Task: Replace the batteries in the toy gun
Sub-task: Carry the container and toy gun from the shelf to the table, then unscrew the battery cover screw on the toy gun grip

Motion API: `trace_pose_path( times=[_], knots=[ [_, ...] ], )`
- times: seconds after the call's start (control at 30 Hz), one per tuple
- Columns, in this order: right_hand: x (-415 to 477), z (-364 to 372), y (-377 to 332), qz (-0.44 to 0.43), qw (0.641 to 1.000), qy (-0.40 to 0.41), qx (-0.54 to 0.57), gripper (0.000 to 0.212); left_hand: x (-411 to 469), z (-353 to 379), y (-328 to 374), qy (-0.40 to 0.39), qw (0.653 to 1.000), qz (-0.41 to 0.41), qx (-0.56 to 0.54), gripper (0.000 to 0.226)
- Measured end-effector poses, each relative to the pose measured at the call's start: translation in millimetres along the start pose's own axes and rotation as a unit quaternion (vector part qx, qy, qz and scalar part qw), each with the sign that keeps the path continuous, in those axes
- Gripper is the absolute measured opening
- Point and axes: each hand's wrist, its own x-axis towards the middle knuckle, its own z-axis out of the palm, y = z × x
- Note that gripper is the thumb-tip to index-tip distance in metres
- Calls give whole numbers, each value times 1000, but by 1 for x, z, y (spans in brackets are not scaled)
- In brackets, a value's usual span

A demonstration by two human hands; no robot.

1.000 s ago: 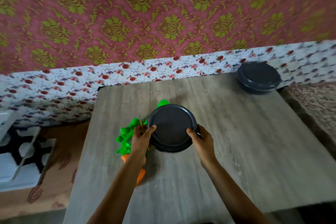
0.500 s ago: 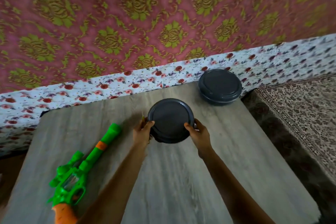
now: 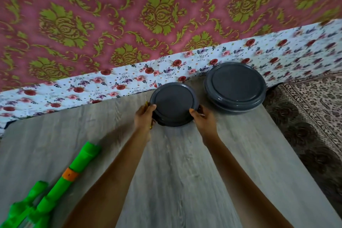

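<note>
A green toy gun (image 3: 55, 187) with an orange band lies on the wooden table (image 3: 175, 181) at the near left, barrel pointing up and right. Both hands hold a round dark grey lidded container (image 3: 174, 103) near the table's far edge. My left hand (image 3: 144, 116) grips its left rim and also pinches a thin yellow-handled tool (image 3: 146, 102) against it. My right hand (image 3: 203, 118) grips the right rim. No batteries are visible.
A second, larger dark grey lidded container (image 3: 235, 87) stands at the table's far right corner, close beside the held one. Floral cloth (image 3: 92, 87) runs behind the table under a red and green patterned hanging. A patterned carpet (image 3: 311, 116) lies to the right.
The hands have carried the grey container away from the toy gun toward the far right, next to the larger container. The gun stays on the table, now at the near left of the view.
</note>
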Motion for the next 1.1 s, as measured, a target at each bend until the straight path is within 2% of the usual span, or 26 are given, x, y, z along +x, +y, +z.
trace_pose_path(
  times=[0.23,0.33,0.43,0.6,0.7,0.77,0.87,1.1],
  knots=[
    [-3,8,14,-14,999,41,24,30,2,-3,-4,-39,999,33,-10,17],
    [-29,13,16,-7,997,81,19,30,-18,-18,-9,-26,999,19,-8,17],
    [-66,24,28,17,997,75,18,43,-46,-41,-33,-14,1000,20,-4,17],
    [-114,40,56,-106,993,19,-45,41,-76,-77,-67,-29,995,92,13,26],
    [-135,43,70,-191,978,1,-83,39,-84,-98,-86,-37,988,145,29,34],
    [-142,43,74,-230,968,-7,-97,38,-89,-106,-93,-37,982,180,46,30],
    [-159,37,84,-269,954,-24,-128,40,-107,-120,-108,-48,974,215,43,18],
    [-231,20,102,-304,945,-31,-115,41,-175,-156,-150,-40,969,242,15,16]
  ],
)
